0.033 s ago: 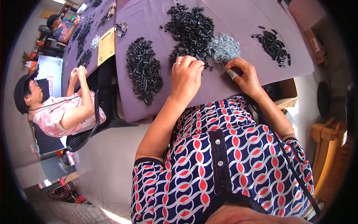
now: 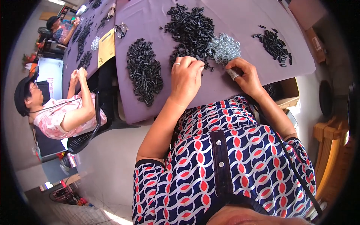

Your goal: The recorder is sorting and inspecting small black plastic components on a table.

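My left hand (image 2: 187, 78) is closed, its fingers curled together at the near edge of a large heap of small black cylindrical pieces (image 2: 191, 30). A ring is on one of its fingers. Whatever its fingertips hold is hidden or too small to name. My right hand (image 2: 247, 78) is closed too, thumb against fingers, just below a pile of small shiny clear or silvery pieces (image 2: 225, 48). One of its fingers is wrapped in a greyish covering (image 2: 233, 74). I cannot make out anything between its fingertips. The hands are apart from each other.
More black pieces lie in a pile (image 2: 144, 71) on the left and a smaller one (image 2: 275, 47) on the right of the mauve-covered table (image 2: 262, 18). Eyeglasses (image 2: 121, 30) and a yellow envelope (image 2: 107, 47) lie further left. A co-worker (image 2: 63, 108) sits at left.
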Tool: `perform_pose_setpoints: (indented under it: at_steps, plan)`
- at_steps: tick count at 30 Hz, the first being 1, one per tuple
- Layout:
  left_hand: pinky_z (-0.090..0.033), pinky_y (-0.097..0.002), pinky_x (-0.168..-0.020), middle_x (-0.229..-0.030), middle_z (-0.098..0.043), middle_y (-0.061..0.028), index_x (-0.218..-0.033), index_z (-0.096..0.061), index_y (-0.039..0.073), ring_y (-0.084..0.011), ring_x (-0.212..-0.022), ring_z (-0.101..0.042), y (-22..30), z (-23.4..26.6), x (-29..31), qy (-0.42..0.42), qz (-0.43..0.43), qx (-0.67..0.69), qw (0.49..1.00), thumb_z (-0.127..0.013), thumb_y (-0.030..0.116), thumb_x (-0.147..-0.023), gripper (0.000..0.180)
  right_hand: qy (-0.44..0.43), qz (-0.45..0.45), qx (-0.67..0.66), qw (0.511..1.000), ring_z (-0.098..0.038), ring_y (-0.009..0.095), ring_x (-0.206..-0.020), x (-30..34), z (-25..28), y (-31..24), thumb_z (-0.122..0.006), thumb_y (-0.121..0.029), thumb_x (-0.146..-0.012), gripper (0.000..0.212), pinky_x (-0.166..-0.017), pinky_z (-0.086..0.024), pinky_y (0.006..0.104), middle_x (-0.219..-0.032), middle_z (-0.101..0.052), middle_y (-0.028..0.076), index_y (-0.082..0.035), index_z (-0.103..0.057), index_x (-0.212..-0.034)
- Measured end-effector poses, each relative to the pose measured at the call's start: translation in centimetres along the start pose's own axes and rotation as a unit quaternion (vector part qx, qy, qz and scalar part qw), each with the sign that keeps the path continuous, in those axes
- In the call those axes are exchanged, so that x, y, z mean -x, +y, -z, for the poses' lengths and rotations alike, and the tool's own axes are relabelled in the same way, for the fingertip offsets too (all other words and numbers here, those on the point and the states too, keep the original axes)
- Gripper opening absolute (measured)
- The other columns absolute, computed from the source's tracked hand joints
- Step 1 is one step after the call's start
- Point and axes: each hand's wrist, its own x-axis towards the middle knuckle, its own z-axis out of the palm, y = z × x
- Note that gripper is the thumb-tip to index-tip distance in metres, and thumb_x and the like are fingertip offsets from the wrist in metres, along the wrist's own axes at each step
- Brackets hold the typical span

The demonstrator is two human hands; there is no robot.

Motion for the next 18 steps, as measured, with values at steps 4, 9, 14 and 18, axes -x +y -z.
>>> perform_pose_setpoints:
  at_steps: [4, 9, 14, 18]
  plan:
    - [-0.046, -0.0406, -0.082, -0.096, -0.062, -0.0044, -0.091, -0.069, 0.011, -0.0282, -0.095, -0.057, 0.4, 0.1, -0.3, -0.024, -0.017, -0.007, 1.0, -0.07, 0.01, -0.084, 0.007, -0.006, -0.01, 0.012, 1.0, -0.063, 0.017, -0.09, 0.1, -0.1, -0.2, -0.053, 0.018, -0.067, 0.04, -0.079, -0.048, 0.0255, -0.101, -0.064, 0.006, 0.0, -0.065, -0.101]
    - [-0.049, -0.039, -0.083, -0.095, -0.067, -0.0096, -0.095, -0.073, 0.006, -0.0299, -0.092, -0.061, -0.7, 1.6, -1.5, 0.035, 0.044, 0.019, 0.998, -0.07, 0.008, -0.086, 0.009, 0.002, -0.011, -0.018, 1.0, -0.063, 0.017, -0.093, 0.2, -0.1, 0.1, -0.051, 0.018, -0.065, 0.043, -0.08, -0.048, 0.0254, -0.102, -0.064, 0.006, 0.0, -0.065, -0.101]
    - [-0.049, -0.0379, -0.085, -0.095, -0.067, -0.01, -0.098, -0.072, 0.005, -0.0287, -0.092, -0.062, -1.6, 4.1, -0.2, 0.029, 0.099, 0.026, 0.994, -0.068, 0.007, -0.088, 0.011, 0.006, -0.015, -0.031, 0.999, -0.063, 0.018, -0.094, 0.2, 0.1, 0.3, -0.052, 0.018, -0.067, 0.042, -0.082, -0.048, 0.0258, -0.103, -0.064, 0.006, 0.0, -0.065, -0.102]
    - [-0.049, -0.0398, -0.085, -0.096, -0.066, -0.0103, -0.097, -0.071, 0.006, -0.0304, -0.093, -0.06, -2.2, 4.6, 1.3, 0.011, 0.104, -0.004, 0.995, -0.068, 0.006, -0.087, 0.01, 0.007, -0.011, -0.014, 1.0, -0.062, 0.015, -0.091, 0.1, 0.2, 0.3, -0.054, 0.017, -0.072, 0.037, -0.081, -0.049, 0.0253, -0.102, -0.064, 0.005, 0.0, -0.065, -0.102]
